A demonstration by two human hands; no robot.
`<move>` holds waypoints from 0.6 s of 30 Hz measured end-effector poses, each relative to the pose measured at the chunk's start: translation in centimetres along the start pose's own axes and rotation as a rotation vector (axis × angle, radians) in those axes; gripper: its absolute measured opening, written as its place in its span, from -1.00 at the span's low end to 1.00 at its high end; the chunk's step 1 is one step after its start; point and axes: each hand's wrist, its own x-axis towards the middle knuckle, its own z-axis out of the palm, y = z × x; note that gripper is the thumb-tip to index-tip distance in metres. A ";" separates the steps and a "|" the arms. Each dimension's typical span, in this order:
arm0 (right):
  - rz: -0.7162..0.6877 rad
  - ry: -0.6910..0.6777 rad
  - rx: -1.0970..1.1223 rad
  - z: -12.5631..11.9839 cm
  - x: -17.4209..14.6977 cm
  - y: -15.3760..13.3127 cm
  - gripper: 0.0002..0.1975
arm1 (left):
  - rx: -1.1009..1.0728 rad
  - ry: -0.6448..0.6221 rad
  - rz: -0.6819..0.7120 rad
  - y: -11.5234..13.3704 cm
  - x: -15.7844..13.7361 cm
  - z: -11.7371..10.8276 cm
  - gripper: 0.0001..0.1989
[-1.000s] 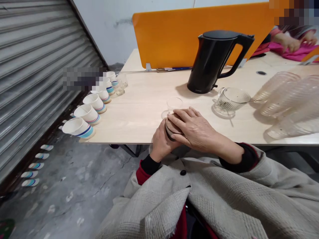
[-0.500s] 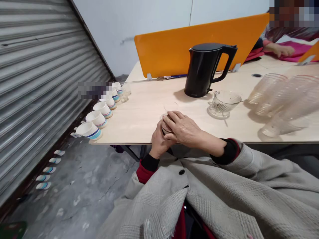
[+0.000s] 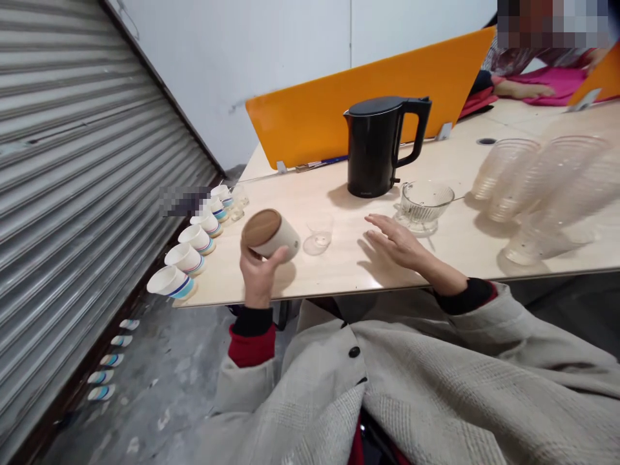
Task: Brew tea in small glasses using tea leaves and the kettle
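Note:
My left hand (image 3: pixel 259 274) is wrapped round a pale canister with a brown wood-look lid (image 3: pixel 271 236), tilted a little above the table. To its right stands a small clear cup (image 3: pixel 320 234). My right hand (image 3: pixel 394 245) hovers open over the table with its fingers stretched out, holding nothing. Just beyond those fingers is a ribbed glass coffee dripper (image 3: pixel 426 201) with a handle and a flat base. A black electric kettle (image 3: pixel 371 152) stands behind, its handle pointing right.
Paper cups (image 3: pixel 184 258) line the table's left edge, with small glass pieces (image 3: pixel 238 205) near the far end. Stacked clear plastic cups (image 3: pixel 547 187) lie at the right. An orange divider (image 3: pixel 305 126) runs along the back. Another person's hand (image 3: pixel 527 89) rests on pink cloth (image 3: pixel 566 84).
My hands have parted. The left carried the canister leftward, while the right let go of its top and moved right, opening. The small clear cup shows fully now, and the view has shifted slightly.

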 end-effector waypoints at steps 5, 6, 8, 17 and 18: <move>0.066 -0.029 0.036 0.7 1.0 3.3 -0.42 | -0.002 -0.117 0.017 -2.6 9.2 2.2 -0.13; 0.084 -0.007 0.048 0.6 1.2 3.7 -0.42 | 0.007 -0.163 0.007 -3.3 10.4 3.0 -0.14; 0.144 0.034 0.078 0.2 1.3 4.3 -0.40 | 0.011 -0.234 -0.020 -4.6 12.0 5.0 -0.16; 0.254 0.160 0.074 -0.8 -0.8 5.7 -0.37 | -0.157 -0.460 -0.214 -9.1 13.2 12.3 -0.16; 0.227 0.189 0.062 -0.8 -1.2 5.9 -0.39 | -0.190 -0.491 -0.233 -9.4 13.3 12.6 -0.13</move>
